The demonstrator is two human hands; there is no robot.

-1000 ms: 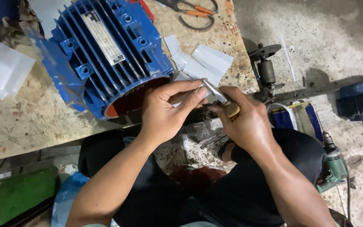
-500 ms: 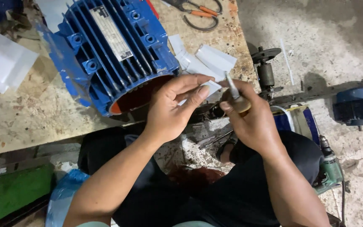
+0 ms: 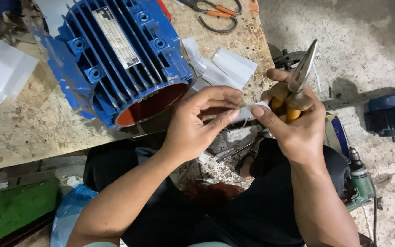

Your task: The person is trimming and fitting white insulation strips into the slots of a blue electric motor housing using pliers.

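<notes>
- motor housing [image 3: 115, 59]: bright blue w/ ribbed fins, orange-red inside the bore, silver plate on top
- pliers [image 3: 296, 87]: grey metal jaws, yellow-orange handles
- paper strip [image 3: 248, 111] btwn hands: white
- paper pieces [image 3: 227, 66] on table: white
- table [image 3: 28, 123]: beige, speckled w/ brown stains
- scissors [image 3: 216, 11]: orange handles, dark blades
- drill [image 3: 360, 180]: green body
- trousers [image 3: 234, 215]: black

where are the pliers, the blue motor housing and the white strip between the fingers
pliers [image 3: 298, 82], head view, on the metal jaws above the yellow handles
blue motor housing [image 3: 120, 59], head view, on its ribbed top
white strip [image 3: 248, 111], head view, on the part between the two hands
</notes>
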